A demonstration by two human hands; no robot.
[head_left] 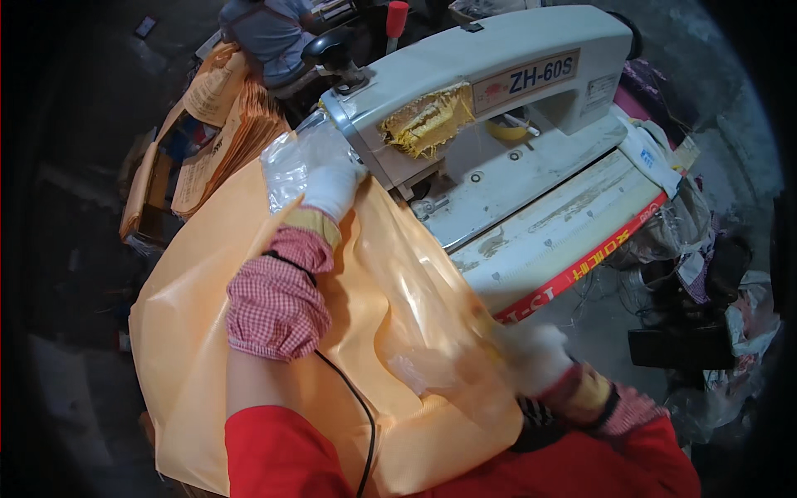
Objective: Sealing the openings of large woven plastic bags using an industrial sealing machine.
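Observation:
A large orange woven sack with a clear plastic liner spreads across my front. Its upper edge runs along the head of a grey industrial sewing machine. My left hand, in a white glove, is closed on the sack and liner edge right beside the machine head; its fingertips are partly hidden. At the sack's right edge, near the machine's front corner, my right hand, also gloved, is smeared by motion and its fingers cannot be made out. Checked sleeve covers wrap my forearms.
Stacked orange sacks stand at the far left, near a seated person. A red-handled tool rises behind the machine. Plastic bags and a dark box lie at the right. A black cord crosses the sack.

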